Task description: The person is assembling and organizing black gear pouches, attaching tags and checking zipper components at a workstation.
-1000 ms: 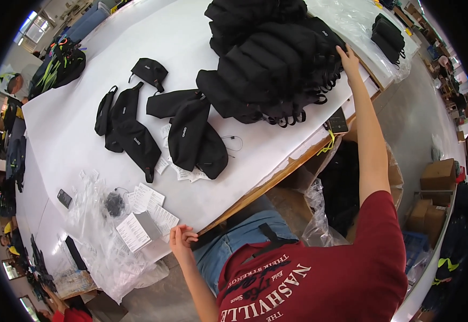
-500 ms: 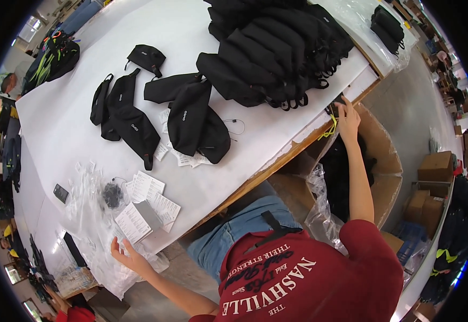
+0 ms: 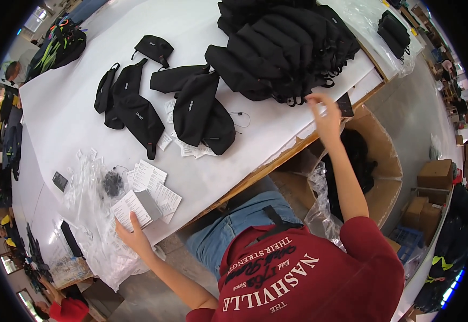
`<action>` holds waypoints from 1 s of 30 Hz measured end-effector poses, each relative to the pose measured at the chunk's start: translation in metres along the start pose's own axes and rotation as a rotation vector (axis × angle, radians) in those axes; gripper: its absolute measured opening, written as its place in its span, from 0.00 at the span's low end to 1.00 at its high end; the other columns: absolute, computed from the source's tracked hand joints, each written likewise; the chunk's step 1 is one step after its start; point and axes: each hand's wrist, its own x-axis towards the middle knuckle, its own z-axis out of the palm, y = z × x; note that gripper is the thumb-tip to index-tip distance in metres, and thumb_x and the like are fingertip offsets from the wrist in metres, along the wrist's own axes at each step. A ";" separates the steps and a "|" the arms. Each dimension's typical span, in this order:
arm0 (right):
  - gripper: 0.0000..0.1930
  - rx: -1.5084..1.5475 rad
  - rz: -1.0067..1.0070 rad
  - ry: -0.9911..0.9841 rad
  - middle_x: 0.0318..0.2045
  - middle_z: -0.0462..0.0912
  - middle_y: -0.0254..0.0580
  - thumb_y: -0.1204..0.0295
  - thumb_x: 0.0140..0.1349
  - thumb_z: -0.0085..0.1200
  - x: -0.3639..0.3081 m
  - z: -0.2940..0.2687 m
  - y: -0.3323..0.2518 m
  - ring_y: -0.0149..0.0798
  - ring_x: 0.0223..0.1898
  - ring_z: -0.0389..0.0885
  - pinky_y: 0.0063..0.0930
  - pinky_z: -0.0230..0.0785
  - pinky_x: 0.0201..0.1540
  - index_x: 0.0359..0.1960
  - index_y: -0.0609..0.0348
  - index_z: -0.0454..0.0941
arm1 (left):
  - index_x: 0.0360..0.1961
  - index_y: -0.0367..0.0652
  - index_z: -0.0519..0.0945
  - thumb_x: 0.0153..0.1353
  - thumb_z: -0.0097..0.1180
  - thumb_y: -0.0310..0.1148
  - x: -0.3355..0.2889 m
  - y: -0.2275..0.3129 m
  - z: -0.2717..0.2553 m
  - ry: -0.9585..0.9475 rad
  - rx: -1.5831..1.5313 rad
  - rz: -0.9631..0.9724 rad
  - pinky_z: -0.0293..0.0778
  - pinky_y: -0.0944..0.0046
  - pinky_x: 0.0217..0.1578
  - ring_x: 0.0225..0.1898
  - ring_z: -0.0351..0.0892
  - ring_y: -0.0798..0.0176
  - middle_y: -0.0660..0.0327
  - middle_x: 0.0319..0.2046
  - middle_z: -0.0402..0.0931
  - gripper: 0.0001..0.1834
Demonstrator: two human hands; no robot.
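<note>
At the table's front edge, my left hand grips the near corner of a stack of printed paper tags, one finger on top. More loose tags fan out beside it. Past the table's right part reaches my right hand, fingers curved and apart; a pale patch shows between them, and I cannot tell whether it is the table. Just right of it lies a flat dark object. Beyond are a large heap of black pouches and several single black pouches, some lying over white tags.
Crumpled clear plastic with a dark tangle of cords covers the table's left corner. An open cardboard box holding black items stands against the wooden table edge. A person in red is at lower left.
My left hand has moved in onto the tag stack. My right hand has drawn left, off the flat dark object. The yellow cord near it no longer shows.
</note>
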 end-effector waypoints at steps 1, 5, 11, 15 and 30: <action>0.05 0.008 -0.139 -0.103 0.29 0.80 0.39 0.74 0.56 0.55 -0.008 0.014 -0.011 0.39 0.33 0.76 0.28 0.66 0.40 0.34 0.58 0.79 | 0.57 0.32 0.67 0.60 0.56 0.51 0.000 0.001 0.000 0.083 0.142 0.061 0.57 0.53 0.58 0.56 0.62 0.46 0.44 0.53 0.66 0.35; 0.06 0.009 -0.164 -0.457 0.26 0.75 0.38 0.71 0.52 0.57 -0.027 0.066 -0.047 0.42 0.31 0.74 0.34 0.67 0.35 0.32 0.55 0.78 | 0.51 0.30 0.70 0.56 0.60 0.46 0.000 0.002 -0.008 0.265 0.459 0.204 0.61 0.52 0.54 0.51 0.65 0.45 0.46 0.48 0.69 0.31; 0.05 -0.069 -0.315 -0.519 0.26 0.73 0.39 0.72 0.51 0.57 -0.026 0.107 -0.045 0.44 0.32 0.73 0.36 0.66 0.36 0.28 0.56 0.74 | 0.45 0.30 0.72 0.56 0.61 0.35 -0.006 0.026 -0.039 -0.019 0.195 -0.094 0.66 0.59 0.48 0.43 0.71 0.51 0.50 0.43 0.73 0.22; 0.05 -0.117 -0.330 -0.526 0.28 0.73 0.40 0.72 0.51 0.57 -0.038 0.112 -0.041 0.45 0.32 0.73 0.37 0.66 0.37 0.27 0.56 0.73 | 0.47 0.30 0.71 0.58 0.59 0.31 -0.018 0.034 -0.047 -0.073 -0.221 -0.102 0.66 0.62 0.49 0.45 0.72 0.59 0.52 0.45 0.74 0.19; 0.06 1.071 0.256 -0.599 0.23 0.69 0.31 0.77 0.63 0.49 0.019 0.041 -0.132 0.23 0.22 0.64 0.15 0.56 0.26 0.40 0.56 0.66 | 0.60 0.31 0.61 0.60 0.54 0.23 -0.041 0.068 -0.035 -0.019 -0.814 -0.142 0.65 0.62 0.55 0.54 0.70 0.60 0.52 0.54 0.69 0.27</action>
